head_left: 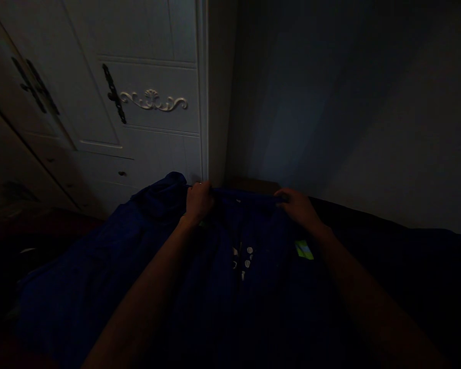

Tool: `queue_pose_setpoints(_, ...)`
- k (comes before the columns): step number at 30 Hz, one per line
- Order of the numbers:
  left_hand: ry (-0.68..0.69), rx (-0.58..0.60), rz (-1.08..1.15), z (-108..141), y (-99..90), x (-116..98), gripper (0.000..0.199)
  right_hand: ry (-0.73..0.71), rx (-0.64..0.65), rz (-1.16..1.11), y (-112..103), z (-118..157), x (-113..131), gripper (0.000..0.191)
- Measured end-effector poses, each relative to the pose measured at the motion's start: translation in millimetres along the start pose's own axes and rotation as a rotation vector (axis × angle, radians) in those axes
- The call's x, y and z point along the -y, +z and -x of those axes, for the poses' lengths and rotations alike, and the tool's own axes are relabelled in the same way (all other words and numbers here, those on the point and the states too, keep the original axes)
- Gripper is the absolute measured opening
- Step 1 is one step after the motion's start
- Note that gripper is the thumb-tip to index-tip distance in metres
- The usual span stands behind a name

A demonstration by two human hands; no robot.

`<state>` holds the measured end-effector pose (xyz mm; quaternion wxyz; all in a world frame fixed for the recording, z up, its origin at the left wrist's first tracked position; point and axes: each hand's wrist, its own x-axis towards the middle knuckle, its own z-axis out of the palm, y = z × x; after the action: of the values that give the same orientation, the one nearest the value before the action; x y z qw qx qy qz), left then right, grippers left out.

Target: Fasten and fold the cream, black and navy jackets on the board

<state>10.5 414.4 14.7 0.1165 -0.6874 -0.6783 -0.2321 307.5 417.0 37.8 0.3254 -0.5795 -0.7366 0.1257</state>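
Note:
A dark blue jacket (223, 241) lies spread out in dim light, with a small pale label at its top edge and several pale round spots down its middle. My left hand (200, 201) is closed on the top edge, left of the label. On the right of that same edge, my right hand (296, 205) pinches the cloth between thumb and fingers. A lime-green patch (304, 249) shows beside my right wrist. Much of the lower cloth is lost in shadow.
Behind my left hand stands a white wardrobe (157, 148) with dark metal handles and a carved ornament (152, 100). A plain wall (369, 128) rises behind at the right. Dark cloth (426, 251) extends along the right side. Shadowed items lie at the far left.

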Motion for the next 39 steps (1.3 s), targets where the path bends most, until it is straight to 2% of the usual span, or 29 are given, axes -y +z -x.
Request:
queue_pose_setpoints(2, -0.003, -0.019, 0.001, 1, 0.8, 1, 0.027, 0.030, -0.046, 0.001, -4, 0, 2, 0.027)
queue_pose_setpoints(5, 0.022, 0.035, -0.007, 1, 5.5, 2, 0.028, 0.041, -0.068, 0.091, -5, 0, 1, 0.020)
queue_pose_setpoints(9, 0.029, 0.082, 0.010, 2, 13.7, 2, 0.031, -0.052, -0.029, 0.226, -1, -1, -7, 0.017)
queue_pose_setpoints(13, 0.058, 0.073, 0.022, 2, 17.0, 1, 0.039, -0.102, 0.029, 0.207, 6, 2, -9, 0.018)
queue_pose_setpoints(18, 0.282, -0.026, 0.114, 3, 18.9, -5, 0.058, -0.103, 0.011, 0.233, 11, 6, -1, 0.031)
queue_pose_setpoints(20, 0.346, -0.025, 0.127, 4, 20.1, -8, 0.051, -0.103, 0.031, 0.228, 10, 6, -1, 0.033)
queue_pose_setpoints(24, 0.276, 0.061, 0.063, 4, 20.4, -11, 0.033, -0.141, 0.051, 0.241, 1, 1, -5, 0.024)
queue_pose_setpoints(26, 0.225, 0.059, 0.042, 4, 19.1, -12, 0.030, -0.151, 0.040, 0.239, -4, -1, -6, 0.021)
queue_pose_setpoints(29, 0.163, 0.014, 0.029, 3, 16.7, -10, 0.026, -0.091, 0.030, 0.282, -8, 0, -4, 0.020)
queue_pose_setpoints(34, 0.096, -0.033, 0.002, 3, 18.3, -4, 0.044, -0.003, -0.052, 0.415, -5, 4, -1, 0.026)
queue_pose_setpoints(39, 0.087, 0.021, -0.025, 4, 21.4, -3, 0.058, 0.040, 0.001, 0.446, -4, 2, -12, 0.046)
